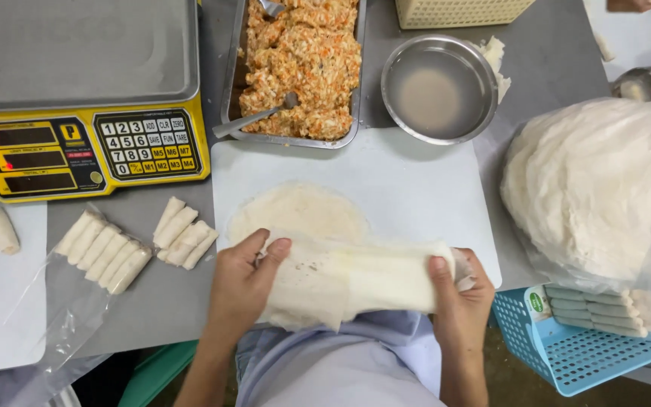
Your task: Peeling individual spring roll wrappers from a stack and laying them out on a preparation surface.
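**Both hands on a half-rolled wrapper at the board's near edge**

Far left of the left hand, a single roll (0,229) lies on a white sheet. Beyond it stands a yellow scale (84,98). Just left of that hand, finished rolls (103,258) sit on a clear bag (69,316), with more rolls (184,234) beside them on the grey surface (145,301).

The left hand (241,286) clasps the wrapper (340,283) at its left end, thumb on top. The right hand (461,290) clasps its right end. The wrapper lies over the near edge of the white board (416,188).

Beyond the hands, a tray (229,83) of filling holds a spoon (254,119); right of it stands a steel bowl (438,89).

Right of the right hand sit a bagged stack of wrappers (604,181) and a blue basket (566,354) of rolls.
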